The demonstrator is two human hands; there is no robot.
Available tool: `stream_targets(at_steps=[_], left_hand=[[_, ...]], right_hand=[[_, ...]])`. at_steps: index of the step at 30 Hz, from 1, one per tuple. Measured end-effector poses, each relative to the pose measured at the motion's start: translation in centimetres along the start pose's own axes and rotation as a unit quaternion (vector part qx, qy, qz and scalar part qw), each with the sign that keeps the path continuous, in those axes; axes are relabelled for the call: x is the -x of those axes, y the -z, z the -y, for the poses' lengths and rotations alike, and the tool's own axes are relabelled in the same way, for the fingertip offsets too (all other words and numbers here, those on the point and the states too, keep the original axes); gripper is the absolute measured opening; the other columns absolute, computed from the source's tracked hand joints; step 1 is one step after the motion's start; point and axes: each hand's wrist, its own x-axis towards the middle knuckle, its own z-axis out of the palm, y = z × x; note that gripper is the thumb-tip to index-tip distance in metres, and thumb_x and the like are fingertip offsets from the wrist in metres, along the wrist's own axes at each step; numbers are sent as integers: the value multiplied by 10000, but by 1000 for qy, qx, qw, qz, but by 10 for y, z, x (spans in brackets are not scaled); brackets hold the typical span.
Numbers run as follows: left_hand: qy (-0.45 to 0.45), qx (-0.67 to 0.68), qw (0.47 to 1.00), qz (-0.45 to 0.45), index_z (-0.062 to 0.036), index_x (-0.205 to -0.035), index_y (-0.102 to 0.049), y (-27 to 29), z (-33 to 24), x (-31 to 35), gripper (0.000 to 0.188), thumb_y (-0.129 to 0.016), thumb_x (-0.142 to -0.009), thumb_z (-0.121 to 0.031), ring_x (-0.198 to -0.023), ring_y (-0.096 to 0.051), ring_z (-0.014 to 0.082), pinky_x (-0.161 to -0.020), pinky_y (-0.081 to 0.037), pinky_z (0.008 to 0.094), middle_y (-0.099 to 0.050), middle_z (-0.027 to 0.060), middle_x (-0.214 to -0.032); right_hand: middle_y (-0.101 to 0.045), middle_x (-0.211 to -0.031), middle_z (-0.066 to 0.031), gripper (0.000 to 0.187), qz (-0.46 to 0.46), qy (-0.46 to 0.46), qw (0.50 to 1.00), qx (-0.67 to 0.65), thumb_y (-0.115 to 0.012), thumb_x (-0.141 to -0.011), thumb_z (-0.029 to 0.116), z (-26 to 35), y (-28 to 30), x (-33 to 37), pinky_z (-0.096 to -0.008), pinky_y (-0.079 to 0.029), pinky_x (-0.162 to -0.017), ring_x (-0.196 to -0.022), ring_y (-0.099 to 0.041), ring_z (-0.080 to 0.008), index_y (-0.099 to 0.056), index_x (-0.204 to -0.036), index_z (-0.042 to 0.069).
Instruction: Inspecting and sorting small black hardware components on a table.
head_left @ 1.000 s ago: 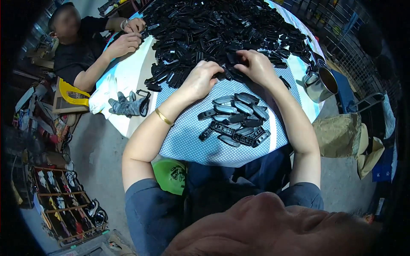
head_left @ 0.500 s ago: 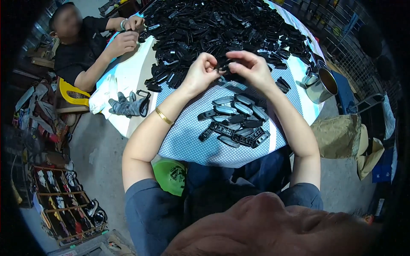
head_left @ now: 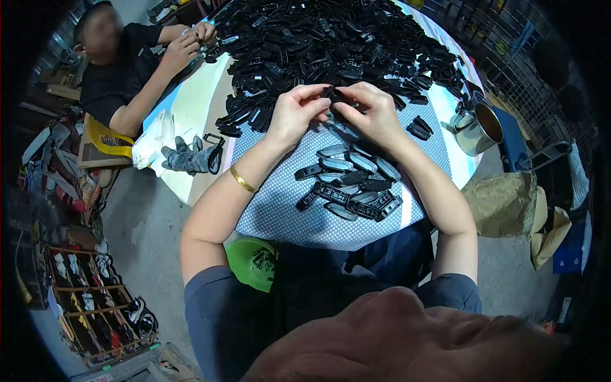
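My left hand and my right hand meet above the near edge of the big heap. Between their fingertips they pinch a small black plastic part, mostly covered by the fingers. The heap of black plastic parts spreads over the far side of the table. Nearer to me, between my forearms, lies a smaller group of long oval parts; some show grey faces, others ladder-like open insides. A few similar black pieces rest right of my right wrist.
A patterned cloth covers the table. A metal pot stands at its right edge, a grey glove at its left. Below the near edge is a green basin with small black pieces. Another person works at the far left.
My fingers have closed in on the black part, the left thumb and the right fingers shifting their hold. The other person's hands have moved slightly.
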Motion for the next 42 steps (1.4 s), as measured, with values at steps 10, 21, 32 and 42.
stream_targets(at_steps=[10,21,32,42], left_hand=[[-44,-77,996,-23,17,-1132,-564,-8,0,4,311,-578,-829,-51,-876,-586,109,-779,-472,226,-623,89,-1025],[-74,-38,995,61,12,-1079,-597,0,-8,4,247,-550,-856,-82,-914,-571,124,-834,-436,247,-627,84,-1006],[-50,76,995,33,22,-1071,-589,-6,-5,-2,234,-541,-860,-66,-880,-580,126,-807,-454,238,-628,91,-985],[75,166,980,78,18,-1111,-482,-9,0,0,341,-623,-811,-61,-807,-589,107,-719,-501,215,-598,74,-912]], right_hand=[[-600,-813,-94,240,-9,13,999,45,-699,-702,132,8,0,2,-275,-496,-561,-655,-611,-205,-634,-898,9],[-621,-745,-108,351,100,-106,989,-24,-692,-746,245,9,1,2,-270,-448,-575,-631,-568,-138,-621,-953,-30],[-601,-661,-92,306,85,-135,982,-104,-679,-763,251,3,-1,5,-261,-421,-513,-559,-531,-91,-641,-937,2],[-580,-945,-73,313,42,99,988,109,-748,-639,155,15,3,3,-286,-485,-688,-812,-575,-208,-647,-912,40]])
